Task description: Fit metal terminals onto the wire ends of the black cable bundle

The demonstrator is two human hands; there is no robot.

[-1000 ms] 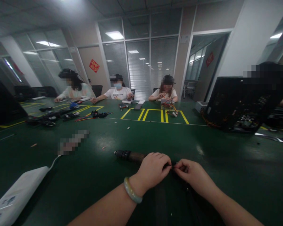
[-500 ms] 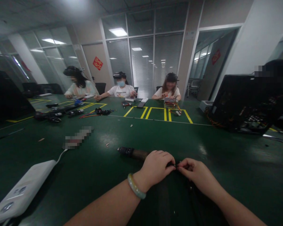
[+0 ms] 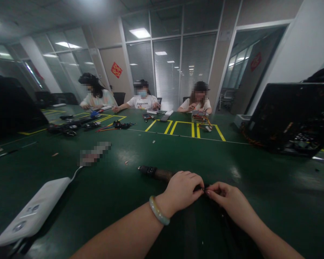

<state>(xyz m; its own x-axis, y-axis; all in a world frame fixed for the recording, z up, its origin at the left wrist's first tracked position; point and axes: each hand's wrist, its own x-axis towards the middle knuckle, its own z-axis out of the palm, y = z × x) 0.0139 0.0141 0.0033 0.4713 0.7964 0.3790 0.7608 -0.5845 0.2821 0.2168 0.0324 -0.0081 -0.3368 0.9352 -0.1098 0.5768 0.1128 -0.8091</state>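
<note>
At the middle of the green table, my left hand point(image 3: 185, 189) and my right hand point(image 3: 229, 198) meet with their fingertips almost touching. Both are closed in a pinch over a tiny dark thing, which the fingers mostly hide. A dark, cable-like strand point(image 3: 223, 216) runs down from beneath my right hand, hard to make out against the table. Behind my left hand lies a dark electric screwdriver point(image 3: 158, 174), its tip pointing left and its other end covered by the hand. A pale bangle circles my left wrist.
A white power bank point(image 3: 36, 208) with a cable lies at the front left. Dark cables point(image 3: 72, 126) are heaped farther back. An open black computer case point(image 3: 288, 118) stands on the right. Three people sit across the table point(image 3: 110, 201), near yellow tape outlines point(image 3: 182, 123).
The view has shifted slightly, so most things appear a little farther right. My hands keep the same pinch, with the fingertips still together.
</note>
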